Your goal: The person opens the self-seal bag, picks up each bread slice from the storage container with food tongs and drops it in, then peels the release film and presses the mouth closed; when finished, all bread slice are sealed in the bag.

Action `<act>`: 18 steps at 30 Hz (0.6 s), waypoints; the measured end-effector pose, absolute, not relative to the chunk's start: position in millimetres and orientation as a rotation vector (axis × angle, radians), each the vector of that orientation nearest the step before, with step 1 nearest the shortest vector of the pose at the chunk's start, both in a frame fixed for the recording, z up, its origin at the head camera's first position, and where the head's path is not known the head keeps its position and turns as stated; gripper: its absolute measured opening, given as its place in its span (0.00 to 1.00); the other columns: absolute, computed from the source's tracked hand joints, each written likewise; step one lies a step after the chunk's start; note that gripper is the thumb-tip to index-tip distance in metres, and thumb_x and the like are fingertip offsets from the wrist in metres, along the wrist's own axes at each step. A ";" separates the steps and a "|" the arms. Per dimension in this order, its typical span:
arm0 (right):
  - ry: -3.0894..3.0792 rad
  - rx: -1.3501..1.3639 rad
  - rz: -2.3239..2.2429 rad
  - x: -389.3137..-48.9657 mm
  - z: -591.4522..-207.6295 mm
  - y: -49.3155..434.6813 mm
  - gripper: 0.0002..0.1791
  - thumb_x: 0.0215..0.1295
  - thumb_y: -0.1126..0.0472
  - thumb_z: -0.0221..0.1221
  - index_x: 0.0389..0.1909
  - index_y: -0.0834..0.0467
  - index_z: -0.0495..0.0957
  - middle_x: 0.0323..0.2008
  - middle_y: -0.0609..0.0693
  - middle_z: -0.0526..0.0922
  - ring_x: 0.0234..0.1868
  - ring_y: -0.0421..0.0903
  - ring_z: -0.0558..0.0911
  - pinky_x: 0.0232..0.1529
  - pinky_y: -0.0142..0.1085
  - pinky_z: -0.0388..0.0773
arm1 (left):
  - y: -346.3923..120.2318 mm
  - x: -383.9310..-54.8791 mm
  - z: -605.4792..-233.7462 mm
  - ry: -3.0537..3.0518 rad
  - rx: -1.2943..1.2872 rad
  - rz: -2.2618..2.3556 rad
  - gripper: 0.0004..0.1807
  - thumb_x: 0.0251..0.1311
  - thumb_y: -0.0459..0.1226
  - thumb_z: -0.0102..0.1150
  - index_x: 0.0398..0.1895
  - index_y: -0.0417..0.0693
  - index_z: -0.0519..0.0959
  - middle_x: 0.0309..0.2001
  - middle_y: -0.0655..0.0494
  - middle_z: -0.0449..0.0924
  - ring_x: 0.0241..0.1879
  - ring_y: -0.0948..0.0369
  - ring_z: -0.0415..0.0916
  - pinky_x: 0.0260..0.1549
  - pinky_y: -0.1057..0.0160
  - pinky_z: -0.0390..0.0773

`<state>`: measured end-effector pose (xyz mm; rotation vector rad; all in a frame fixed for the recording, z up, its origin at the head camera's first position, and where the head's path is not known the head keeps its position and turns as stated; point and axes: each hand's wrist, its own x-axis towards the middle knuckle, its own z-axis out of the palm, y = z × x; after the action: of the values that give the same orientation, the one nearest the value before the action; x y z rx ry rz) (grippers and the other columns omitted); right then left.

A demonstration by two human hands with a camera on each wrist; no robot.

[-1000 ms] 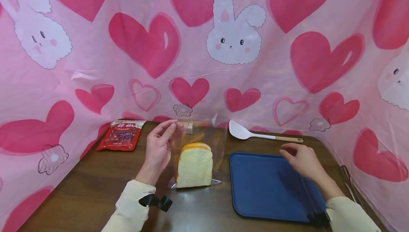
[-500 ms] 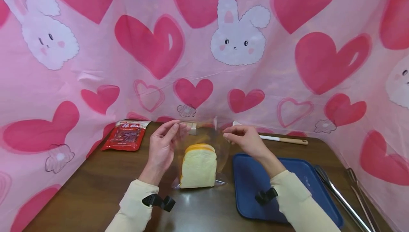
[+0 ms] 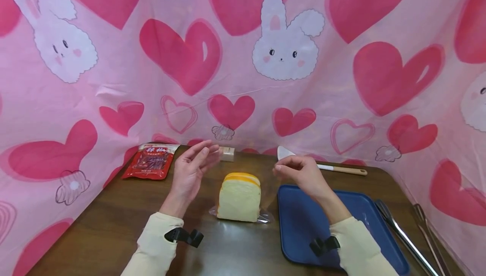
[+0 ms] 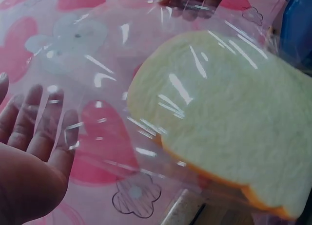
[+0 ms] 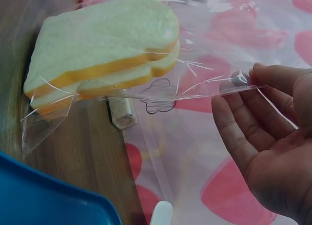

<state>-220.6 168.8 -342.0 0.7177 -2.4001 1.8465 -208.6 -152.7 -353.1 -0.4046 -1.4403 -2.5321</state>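
Two slices of bread (image 3: 239,198) with orange crusts stand upright inside a clear plastic bag (image 3: 266,217) on the table, between both hands. My right hand (image 3: 301,174) pinches the bag's upper edge between thumb and fingers; the right wrist view shows the film (image 5: 204,91) stretched from the bread (image 5: 107,40) to those fingertips. On the other side, my left hand (image 3: 190,168) is raised at the bag's top left. Its fingers (image 4: 44,122) are nearly straight and spread in the left wrist view, with the shiny film overlapping them.
A blue tray (image 3: 315,234) lies right of the bread, with metal tongs (image 3: 402,229) along its right side. A white spatula with a wooden handle (image 3: 349,170) lies behind it. At the back are a red food packet (image 3: 148,162) and a small pale box (image 3: 228,153).
My right hand has come left from over the tray to the bag's upper edge and pinches it. My left hand's fingers have loosened from their pinch. The bread stays in place.
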 end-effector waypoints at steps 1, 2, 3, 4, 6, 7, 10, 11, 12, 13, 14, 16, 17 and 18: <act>-2.395 0.724 1.851 -220.6 -342.4 169.2 0.15 0.72 0.66 0.65 0.50 0.75 0.83 0.36 0.44 0.92 0.36 0.43 0.91 0.45 0.36 0.89 | -154.0 -209.3 -353.6 -1.469 -0.399 -2.525 0.14 0.78 0.32 0.56 0.48 0.58 0.89 0.46 0.58 0.93 0.48 0.59 0.91 0.54 0.57 0.87; -2.391 0.730 1.852 -220.5 -342.6 169.6 0.15 0.73 0.66 0.65 0.50 0.76 0.82 0.36 0.44 0.92 0.36 0.42 0.91 0.45 0.35 0.89 | -155.2 -209.9 -354.0 -1.501 -0.393 -2.517 0.14 0.77 0.32 0.56 0.47 0.59 0.90 0.45 0.58 0.93 0.48 0.60 0.91 0.54 0.58 0.87; -2.387 0.739 1.851 -219.9 -342.4 169.8 0.15 0.73 0.67 0.64 0.50 0.76 0.82 0.37 0.44 0.92 0.37 0.42 0.91 0.45 0.35 0.89 | -156.1 -210.3 -354.3 -1.531 -0.383 -2.504 0.14 0.77 0.31 0.57 0.46 0.59 0.90 0.45 0.58 0.93 0.47 0.60 0.91 0.53 0.58 0.87; -2.388 0.747 1.842 -219.3 -342.3 170.0 0.15 0.72 0.67 0.65 0.50 0.76 0.82 0.37 0.45 0.92 0.37 0.43 0.91 0.45 0.35 0.89 | -156.7 -210.5 -354.7 -1.555 -0.375 -2.493 0.15 0.76 0.31 0.57 0.45 0.59 0.90 0.44 0.59 0.93 0.46 0.60 0.91 0.53 0.58 0.87; -2.387 0.756 1.832 -217.8 -340.8 169.8 0.14 0.72 0.67 0.65 0.51 0.74 0.83 0.38 0.46 0.92 0.38 0.45 0.91 0.44 0.36 0.89 | -156.6 -210.4 -354.8 -1.584 -0.363 -2.474 0.15 0.75 0.30 0.58 0.42 0.59 0.90 0.42 0.59 0.93 0.45 0.61 0.92 0.52 0.58 0.88; -2.384 0.755 1.826 -217.2 -339.4 169.3 0.14 0.72 0.67 0.65 0.52 0.72 0.83 0.38 0.47 0.92 0.38 0.47 0.91 0.44 0.37 0.90 | -156.2 -210.2 -354.6 -1.590 -0.361 -2.466 0.15 0.75 0.30 0.59 0.41 0.59 0.90 0.42 0.59 0.93 0.44 0.61 0.92 0.52 0.57 0.88; -2.356 0.742 1.825 -216.9 -333.7 166.1 0.15 0.72 0.65 0.66 0.55 0.68 0.83 0.39 0.47 0.91 0.39 0.51 0.91 0.44 0.40 0.90 | -154.2 -209.4 -353.0 -1.583 -0.371 -2.454 0.16 0.75 0.28 0.58 0.38 0.58 0.90 0.40 0.59 0.93 0.42 0.61 0.92 0.51 0.57 0.88; -2.343 0.733 1.825 -216.8 -331.4 164.7 0.16 0.72 0.64 0.66 0.56 0.67 0.83 0.39 0.47 0.91 0.39 0.51 0.91 0.44 0.40 0.90 | -153.6 -209.1 -352.5 -1.580 -0.377 -2.451 0.16 0.75 0.28 0.58 0.38 0.58 0.90 0.39 0.59 0.93 0.42 0.62 0.92 0.50 0.57 0.88; -2.327 0.716 1.827 -217.2 -329.5 163.4 0.16 0.72 0.64 0.66 0.56 0.68 0.83 0.38 0.46 0.91 0.39 0.51 0.91 0.43 0.40 0.90 | -153.2 -208.9 -352.0 -1.580 -0.377 -2.449 0.16 0.75 0.28 0.58 0.38 0.58 0.89 0.39 0.59 0.93 0.41 0.62 0.92 0.50 0.57 0.89; -2.309 0.699 1.828 -217.6 -327.7 162.1 0.16 0.73 0.64 0.66 0.56 0.68 0.83 0.37 0.45 0.91 0.38 0.50 0.91 0.43 0.39 0.90 | -152.9 -208.6 -351.5 -1.577 -0.371 -2.445 0.16 0.75 0.28 0.58 0.37 0.58 0.89 0.38 0.59 0.92 0.41 0.62 0.92 0.50 0.57 0.89; -2.291 0.683 1.835 -217.8 -326.2 160.9 0.16 0.73 0.64 0.65 0.55 0.70 0.83 0.36 0.44 0.91 0.37 0.48 0.91 0.42 0.38 0.90 | -152.7 -208.4 -351.1 -1.573 -0.361 -2.439 0.16 0.75 0.27 0.58 0.37 0.58 0.89 0.38 0.59 0.92 0.41 0.61 0.92 0.49 0.57 0.89; -2.261 0.651 1.846 -217.9 -324.2 159.3 0.15 0.73 0.65 0.66 0.53 0.71 0.84 0.34 0.42 0.91 0.35 0.44 0.91 0.40 0.36 0.90 | -152.8 -208.1 -350.6 -1.572 -0.331 -2.423 0.16 0.74 0.28 0.58 0.37 0.58 0.89 0.38 0.59 0.93 0.40 0.61 0.92 0.48 0.57 0.89; -2.245 0.643 1.856 -217.8 -323.7 158.8 0.13 0.72 0.66 0.65 0.51 0.71 0.84 0.33 0.42 0.91 0.34 0.43 0.90 0.39 0.35 0.89 | -152.9 -208.1 -350.5 -1.570 -0.319 -2.415 0.16 0.74 0.28 0.59 0.36 0.58 0.89 0.38 0.59 0.93 0.39 0.61 0.92 0.48 0.57 0.89; -2.228 0.637 1.868 -217.8 -323.5 158.5 0.12 0.72 0.67 0.65 0.50 0.71 0.85 0.32 0.42 0.91 0.34 0.42 0.90 0.39 0.35 0.89 | -153.0 -208.2 -350.4 -1.568 -0.307 -2.409 0.16 0.74 0.28 0.59 0.36 0.58 0.90 0.38 0.59 0.93 0.39 0.61 0.92 0.47 0.57 0.90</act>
<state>-217.8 158.5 -323.5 0.6372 -2.2280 1.8679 -208.2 -153.0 -350.4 -0.3075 -1.5680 -2.4088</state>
